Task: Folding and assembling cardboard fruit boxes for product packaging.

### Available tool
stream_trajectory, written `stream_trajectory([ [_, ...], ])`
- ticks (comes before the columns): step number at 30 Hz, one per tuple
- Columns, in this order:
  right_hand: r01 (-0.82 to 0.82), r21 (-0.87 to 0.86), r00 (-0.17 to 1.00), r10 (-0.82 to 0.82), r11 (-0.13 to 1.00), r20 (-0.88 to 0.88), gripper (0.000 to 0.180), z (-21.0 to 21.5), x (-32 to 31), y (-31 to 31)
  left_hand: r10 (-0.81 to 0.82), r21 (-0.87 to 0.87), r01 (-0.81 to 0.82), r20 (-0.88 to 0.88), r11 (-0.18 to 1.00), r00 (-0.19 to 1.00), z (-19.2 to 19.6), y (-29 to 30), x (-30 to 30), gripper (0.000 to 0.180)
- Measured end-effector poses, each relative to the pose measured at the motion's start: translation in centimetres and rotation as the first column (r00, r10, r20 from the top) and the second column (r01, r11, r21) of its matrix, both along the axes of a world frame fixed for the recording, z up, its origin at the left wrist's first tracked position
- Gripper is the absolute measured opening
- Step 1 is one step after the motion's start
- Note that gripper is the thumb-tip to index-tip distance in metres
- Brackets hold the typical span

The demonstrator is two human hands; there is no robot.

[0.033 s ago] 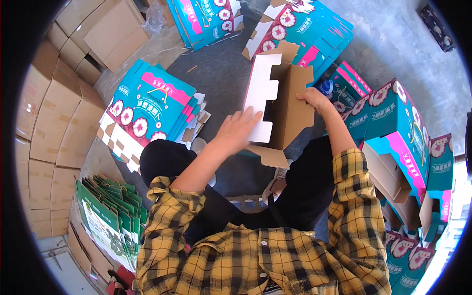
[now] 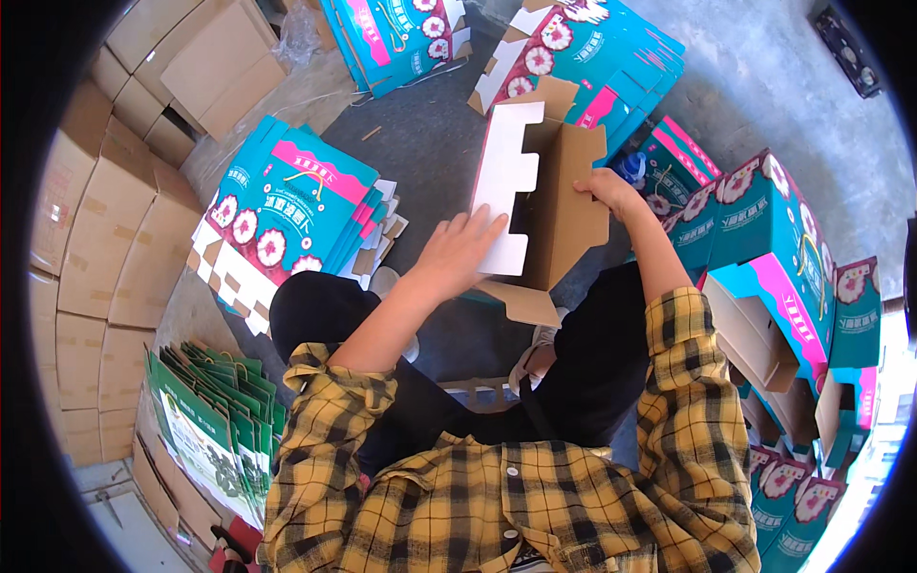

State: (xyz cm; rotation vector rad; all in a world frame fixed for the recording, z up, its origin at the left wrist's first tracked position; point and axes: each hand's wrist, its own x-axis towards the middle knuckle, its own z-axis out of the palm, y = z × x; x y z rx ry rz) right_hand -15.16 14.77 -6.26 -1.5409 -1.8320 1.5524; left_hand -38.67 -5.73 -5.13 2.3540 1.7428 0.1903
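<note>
Over a grey concrete floor [image 2: 764, 76], left hand [image 2: 458, 250] lies flat and right hand [image 2: 607, 191] grips the half-folded carton [image 2: 549, 191].

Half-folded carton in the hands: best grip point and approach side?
Grip the carton by its brown side walls, one hand from each side, as the left hand and right hand sit now. It stands open-topped; the notched white flap looks too floppy to hold.

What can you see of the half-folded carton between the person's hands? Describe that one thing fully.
The carton is corrugated cardboard, brown inside, with a white notched flap on its left and teal-pink print outside. It stands open and partly folded above the person's lap. The left hand presses the white flap; the right hand grips its right wall.
</note>
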Motion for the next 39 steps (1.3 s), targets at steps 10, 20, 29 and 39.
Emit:
stream_trajectory([
  [10,-0.008,0.008,1.0,0.008,1.0,0.015,0.024,0.6,0.0,-1.2,-0.112,0.168,0.108,0.015,0.98,0.994,-0.3,0.0,-1.4,0.088],
  [20,-0.03,0.129,0.999,0.025,0.991,0.046,0.024,-1.7,-0.1,0.1,-0.138,0.119,0.127,0.089,0.985,0.986,-0.6,-0.5,-1.6,0.087],
  [29,-0.025,0.119,0.996,0.015,0.993,0.088,0.025,-0.4,-0.3,-0.9,-0.109,0.03,0.107,0.078,0.994,0.991,-0.9,-0.9,-1.4,0.075],
  [39,-0.062,0.139,0.997,0.053,0.988,0.063,0.027,0.2,-0.5,-1.0,-0.124,0.021,0.124,0.021,0.992,0.992,-1.7,-1.1,-1.6,0.05],
])
